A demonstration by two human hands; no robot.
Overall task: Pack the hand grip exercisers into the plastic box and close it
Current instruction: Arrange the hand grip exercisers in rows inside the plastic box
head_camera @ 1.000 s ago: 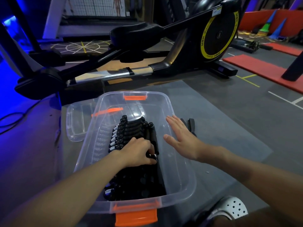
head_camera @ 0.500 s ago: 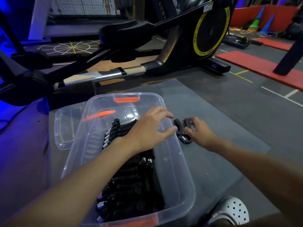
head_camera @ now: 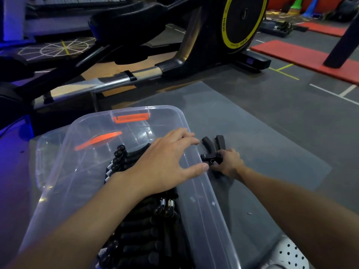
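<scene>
Lower right edge of the frame: a white perforated shoe (head_camera: 285,255) rests on the grey mat (head_camera: 272,144). Two bare forearms enter from the bottom edge. The clear plastic box (head_camera: 202,200) fills the lower left and centre, standing on the mat with its top open. Inside it, black hand grip exercisers (head_camera: 139,230) are packed in close rows along its length, with metal springs showing at several ends. The left hand (head_camera: 167,162) is over the box's right side, palm down and released, fingers spread and nearly straight, holding nothing. Its thumb lies at the right rim and its fingertips reach past that rim. Whether it presses on the rim cannot be told. Just right of the box, at centre frame, the right hand (head_camera: 230,165) is on the mat, fingers curled around the spring end of one loose exerciser (head_camera: 208,147). That exerciser is outside the box, and its two black handles point toward the top of the frame. A clear lid (head_camera: 41,158) lies flat at the box's left side, partly seen through the wall. An orange latch (head_camera: 132,117) sits on the box's far end wall. Beyond the mat, across the upper half of the frame, stands a black elliptical trainer (head_camera: 174,61) with a silver rail and a yellow-ringed flywheel cover (head_camera: 243,20). In the upper right, red floor mats (head_camera: 303,55) lie on the grey marked floor.
</scene>
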